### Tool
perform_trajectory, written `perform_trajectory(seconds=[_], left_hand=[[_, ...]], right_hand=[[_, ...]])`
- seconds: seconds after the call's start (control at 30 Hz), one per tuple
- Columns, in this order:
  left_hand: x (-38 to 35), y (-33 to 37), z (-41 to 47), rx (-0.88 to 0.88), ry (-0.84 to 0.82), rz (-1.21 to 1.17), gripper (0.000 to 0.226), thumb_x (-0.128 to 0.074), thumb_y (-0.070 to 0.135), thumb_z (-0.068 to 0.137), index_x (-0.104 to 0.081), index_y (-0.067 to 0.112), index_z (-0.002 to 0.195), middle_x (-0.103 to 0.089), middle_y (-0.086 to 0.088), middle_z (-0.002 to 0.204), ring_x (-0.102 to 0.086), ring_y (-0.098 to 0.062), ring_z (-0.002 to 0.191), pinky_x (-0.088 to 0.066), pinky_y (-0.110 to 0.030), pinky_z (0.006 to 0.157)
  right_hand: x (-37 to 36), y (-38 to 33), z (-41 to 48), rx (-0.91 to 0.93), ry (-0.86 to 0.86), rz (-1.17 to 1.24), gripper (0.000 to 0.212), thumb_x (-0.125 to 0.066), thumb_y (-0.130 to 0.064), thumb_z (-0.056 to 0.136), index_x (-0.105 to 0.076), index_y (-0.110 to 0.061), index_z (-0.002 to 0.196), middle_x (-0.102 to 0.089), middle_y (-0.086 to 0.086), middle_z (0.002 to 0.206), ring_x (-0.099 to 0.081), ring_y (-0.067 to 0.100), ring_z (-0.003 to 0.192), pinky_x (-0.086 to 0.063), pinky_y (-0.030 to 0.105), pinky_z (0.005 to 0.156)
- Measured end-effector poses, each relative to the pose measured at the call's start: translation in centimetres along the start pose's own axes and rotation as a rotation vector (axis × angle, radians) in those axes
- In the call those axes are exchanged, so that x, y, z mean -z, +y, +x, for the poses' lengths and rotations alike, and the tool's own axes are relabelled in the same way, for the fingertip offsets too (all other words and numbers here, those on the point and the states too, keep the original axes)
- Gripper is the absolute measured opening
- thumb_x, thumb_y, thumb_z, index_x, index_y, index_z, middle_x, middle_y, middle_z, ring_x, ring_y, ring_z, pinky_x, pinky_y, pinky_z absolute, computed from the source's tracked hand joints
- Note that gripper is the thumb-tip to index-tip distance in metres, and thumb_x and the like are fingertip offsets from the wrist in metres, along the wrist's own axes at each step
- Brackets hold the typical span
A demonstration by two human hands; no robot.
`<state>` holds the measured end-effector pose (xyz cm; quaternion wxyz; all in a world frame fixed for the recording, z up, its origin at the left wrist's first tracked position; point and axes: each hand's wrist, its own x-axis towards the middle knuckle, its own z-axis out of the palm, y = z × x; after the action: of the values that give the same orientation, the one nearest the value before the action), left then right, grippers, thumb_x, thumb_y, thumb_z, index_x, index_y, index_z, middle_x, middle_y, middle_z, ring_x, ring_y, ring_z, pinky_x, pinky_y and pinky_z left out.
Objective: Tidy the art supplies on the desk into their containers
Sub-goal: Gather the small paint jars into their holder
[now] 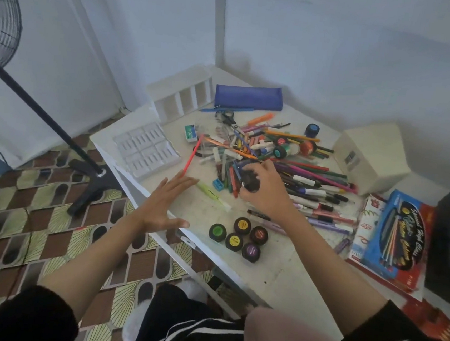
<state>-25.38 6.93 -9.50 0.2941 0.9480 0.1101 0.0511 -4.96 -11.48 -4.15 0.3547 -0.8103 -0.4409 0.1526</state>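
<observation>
Left of the grip, my left hand hovers flat, fingers spread, holding nothing, over the desk edge beside a yellow highlighter. My right hand curls round what seems a small dark pot, with the pen pile just right of it. Sorting looks barely begun; next, I judge, it joins the five paint pots nearer me.

Left hand: extended forward, palm down, fingers straight and spread (thumb splayed toward the body). Right hand: reached further forward, fingers curled round a small dark jar. Both forearms bare below black sleeves.
</observation>
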Motion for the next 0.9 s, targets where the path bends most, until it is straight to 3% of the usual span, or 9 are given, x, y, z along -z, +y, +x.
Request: perform_trajectory(seconds=[0.17,0.27,0.33,0.47,0.6,0.77,0.9], left_hand=[[0.0,0.1,-0.1,0.032,-0.006,-0.012,0.108,-0.038,0.093,0.060,-0.018,0.034,0.149,-0.008,0.006,0.159,0.009,-0.005,0.145,0.003,-0.044,0.117],[0.1,0.1,0.0,0.020,-0.009,0.012,0.105,-0.037,0.092,0.061,-0.022,0.034,0.147,-0.015,0.010,0.156,0.006,-0.005,0.145,0.003,-0.044,0.117],[0.2,0.2,-0.1,0.025,-0.015,0.031,0.104,-0.036,0.093,0.061,-0.022,0.035,0.147,-0.017,0.010,0.155,0.007,-0.005,0.145,0.004,-0.044,0.116],[0.3,0.2,-0.1,0.060,-0.047,0.050,0.104,-0.037,0.092,0.061,-0.019,0.038,0.147,-0.017,0.010,0.156,0.010,-0.006,0.145,0.005,-0.046,0.117],[0.7,-0.1,0.1,0.102,-0.098,0.054,0.103,-0.043,0.091,0.059,-0.018,0.043,0.147,-0.017,0.011,0.156,0.012,-0.005,0.145,0.006,-0.049,0.117],[1.0,-0.3,0.0,0.149,-0.128,0.025,0.114,-0.050,0.092,0.052,-0.012,0.042,0.148,-0.011,0.010,0.159,0.014,-0.004,0.144,0.007,-0.048,0.118],[1.1,-0.7,0.2,0.134,-0.122,0.001,0.121,-0.053,0.093,0.047,-0.015,0.038,0.148,-0.014,0.015,0.157,0.012,-0.003,0.144,0.008,-0.047,0.118]], right_hand=[[-0.2,-1.2,-0.9,0.119,-0.360,0.225,0.032,-0.073,-0.011,0.077,-0.065,-0.020,0.107,-0.054,-0.001,0.107,-0.058,0.012,0.092,-0.049,0.020,0.086],[-0.6,-1.4,-1.1,0.155,-0.500,0.153,0.032,-0.073,-0.016,0.078,-0.065,-0.024,0.108,-0.059,-0.006,0.111,-0.056,0.004,0.099,-0.044,0.010,0.083],[-0.8,-1.3,-1.0,0.169,-0.518,0.145,0.033,-0.074,-0.014,0.078,-0.066,-0.024,0.108,-0.060,-0.007,0.112,-0.054,0.002,0.100,-0.040,0.005,0.079],[-1.1,-0.7,-0.7,0.201,-0.554,0.080,0.031,-0.070,-0.008,0.076,-0.066,-0.029,0.099,-0.062,-0.012,0.113,-0.048,0.001,0.108,-0.038,0.015,0.088],[-1.1,-0.3,-0.4,0.211,-0.555,0.046,0.020,-0.070,-0.009,0.077,-0.068,-0.020,0.094,-0.063,-0.012,0.112,-0.045,-0.014,0.100,-0.030,-0.002,0.078],[-0.7,-0.1,-0.5,0.204,-0.555,0.063,0.028,-0.071,-0.018,0.081,-0.066,-0.025,0.107,-0.052,-0.012,0.123,-0.049,0.004,0.110,-0.038,0.012,0.083],[-0.5,-0.3,-0.5,0.191,-0.584,-0.016,0.028,-0.068,-0.024,0.085,-0.066,-0.022,0.112,-0.050,-0.007,0.124,-0.050,0.005,0.105,-0.044,0.021,0.087]])
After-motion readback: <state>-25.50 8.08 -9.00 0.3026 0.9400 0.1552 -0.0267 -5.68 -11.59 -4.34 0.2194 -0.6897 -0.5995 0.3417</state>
